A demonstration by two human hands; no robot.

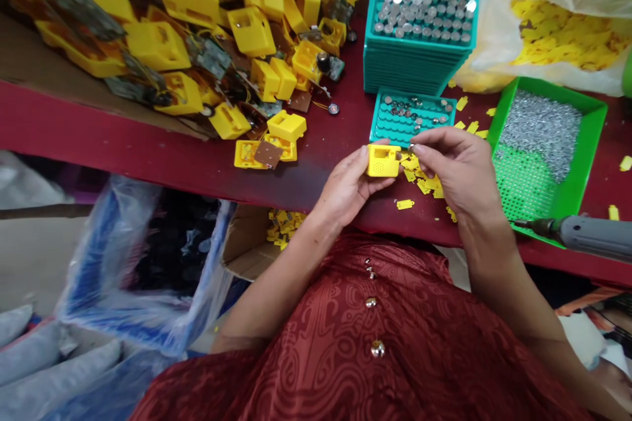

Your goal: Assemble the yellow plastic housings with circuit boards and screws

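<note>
From my remote station, I use one landmark: the shallow turquoise plastic tray with rows of scalloped wells (392, 129), partly filled with small silvery metal discs, on the dark red tabletop (197, 161). Just in front of its near edge, my left hand (345, 187) has its grip clamped on a small yellow plastic casing with a cut-out window and a cluster of round holes (382, 166). At the tray's near right corner, my right hand (461, 168) has thumb and forefinger pinched together on a tiny object, too small for me to identify, close beside the casing.

Below that corner, small flat yellow plastic tabs (424, 183) lie scattered. Directly behind the tray rises a tall stack of turquoise plastic trays (405, 69), its top one covered with silvery discs. Right of the tray sits a bright green perforated plastic bin (590, 158) with silver metal screws (540, 125). Well to its left, I see a heap of yellow plastic housings with wires and circuit boards (251, 33).
</note>
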